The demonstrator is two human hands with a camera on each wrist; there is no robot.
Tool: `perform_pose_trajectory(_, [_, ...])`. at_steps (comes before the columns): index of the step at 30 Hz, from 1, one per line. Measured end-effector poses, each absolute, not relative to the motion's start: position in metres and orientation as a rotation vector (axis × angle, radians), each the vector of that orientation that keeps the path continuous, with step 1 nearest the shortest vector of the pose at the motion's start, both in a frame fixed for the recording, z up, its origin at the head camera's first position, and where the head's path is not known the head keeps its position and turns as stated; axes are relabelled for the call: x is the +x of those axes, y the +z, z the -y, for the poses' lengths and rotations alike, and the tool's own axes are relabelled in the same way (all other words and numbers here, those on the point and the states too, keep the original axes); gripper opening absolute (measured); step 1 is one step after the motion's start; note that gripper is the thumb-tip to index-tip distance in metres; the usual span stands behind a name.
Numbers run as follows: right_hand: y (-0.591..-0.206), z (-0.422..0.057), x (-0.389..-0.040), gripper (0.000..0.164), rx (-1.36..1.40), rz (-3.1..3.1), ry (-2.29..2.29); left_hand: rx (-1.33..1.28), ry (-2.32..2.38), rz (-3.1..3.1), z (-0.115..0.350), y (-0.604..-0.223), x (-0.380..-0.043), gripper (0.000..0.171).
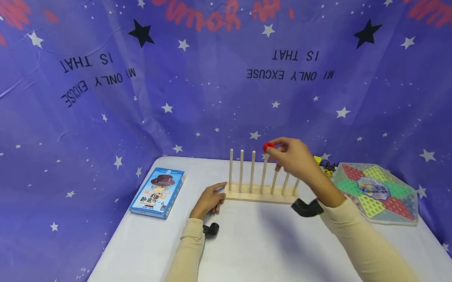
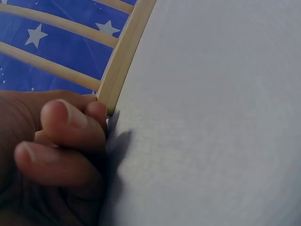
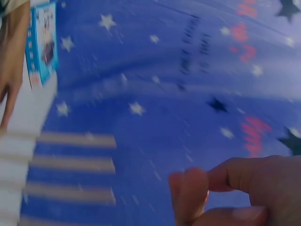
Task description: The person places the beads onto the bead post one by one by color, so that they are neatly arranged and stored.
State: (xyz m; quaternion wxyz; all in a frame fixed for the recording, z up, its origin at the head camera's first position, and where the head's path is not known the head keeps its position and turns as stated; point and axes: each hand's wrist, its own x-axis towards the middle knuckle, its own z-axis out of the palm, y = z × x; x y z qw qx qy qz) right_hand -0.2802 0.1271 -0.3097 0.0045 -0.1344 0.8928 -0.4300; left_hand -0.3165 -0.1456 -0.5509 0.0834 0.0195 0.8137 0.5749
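In the head view a wooden peg stand (image 1: 261,198) has a row of several upright pegs on a long flat base. My right hand (image 1: 295,159) pinches a small red ring (image 1: 268,147) between thumb and fingertips, at the top of the fourth peg from the left. Whether the peg passes into the ring cannot be told. The right wrist view shows the pinching fingers (image 3: 193,190), with the ring mostly hidden. At the base's left end, my left hand (image 1: 209,199) holds the corner; the left wrist view shows its fingertips (image 2: 96,110) against the wood.
A blue card-game box (image 1: 157,193) lies on the white table (image 1: 234,253) to the left. A hexagonal star-patterned board-game box (image 1: 376,192) lies at the right. Small yellow and dark items (image 1: 329,168) show behind my right wrist. A purple starry cloth (image 1: 213,88) hangs behind.
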Motion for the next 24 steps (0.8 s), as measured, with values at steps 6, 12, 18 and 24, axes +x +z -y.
perform_pose_trajectory(6, [-0.318,-0.062,-0.317,0.029,-0.522,-2.715,-1.344,0.065,1.704,-2.458,0.147,-0.551,-0.316,0.05])
perform_pose_trajectory(12, [-0.329,-0.039,-0.329,0.028,-0.51,-2.694,-1.293,0.07,1.708,-2.46,0.146,-0.553,-0.314,0.05])
perform_pose_trajectory(18, [-0.332,-0.034,-0.331,0.028,-0.486,-2.706,-1.262,0.072,1.704,-2.466,0.147,-0.552,-0.314,0.05])
perform_pose_trajectory(24, [-0.333,-0.028,-0.332,0.029,-0.506,-2.728,-1.22,0.084,1.717,-2.451,0.149,-0.551,-0.315,0.051])
